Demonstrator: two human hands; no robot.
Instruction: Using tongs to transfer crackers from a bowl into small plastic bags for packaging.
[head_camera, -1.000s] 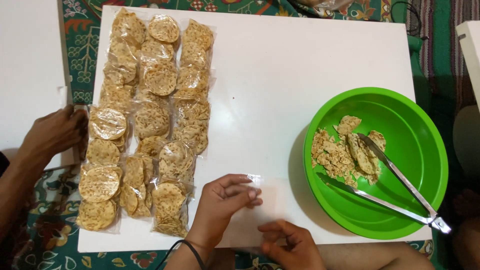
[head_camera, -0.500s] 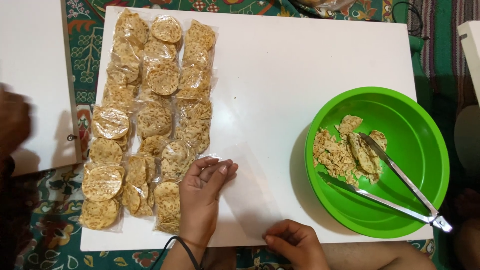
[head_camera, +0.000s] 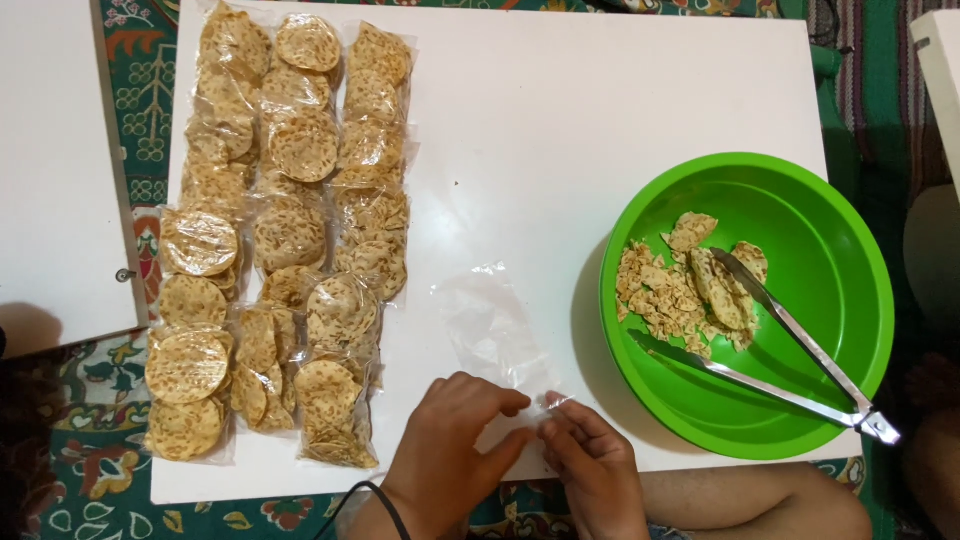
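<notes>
Two hands meet at the near edge of the white table (head_camera: 620, 120), and we take that edge as our landmark. Our left hand (head_camera: 450, 445) lies palm down over the edge, its fingers stretched toward the right and pressed flat on the near end of an empty clear plastic bag (head_camera: 490, 330). Our right hand (head_camera: 590, 460) comes in just beside it, fingers curled, the fingertips pinching the same near end of the bag where a small fold of film catches the light. So both hands are grasping the bag, the left pinning it, the right nipping its mouth. The bag itself lies flat on the table, running from the hands away from the near edge and slightly leftward.

Left of the bag, rows of filled cracker packets (head_camera: 285, 220) stretch from the near edge up to the far one, the closest packet just beside our left hand. Right of the bag sits a green plastic bowl (head_camera: 830, 260), overhanging the near edge a little, holding broken round crackers (head_camera: 680, 290) and metal tongs (head_camera: 790, 350) that rest across them with the hinge on the bowl's rim. A dark cord or band (head_camera: 385, 500) crosses our left wrist. Nothing lies between the hands and the bag.
</notes>
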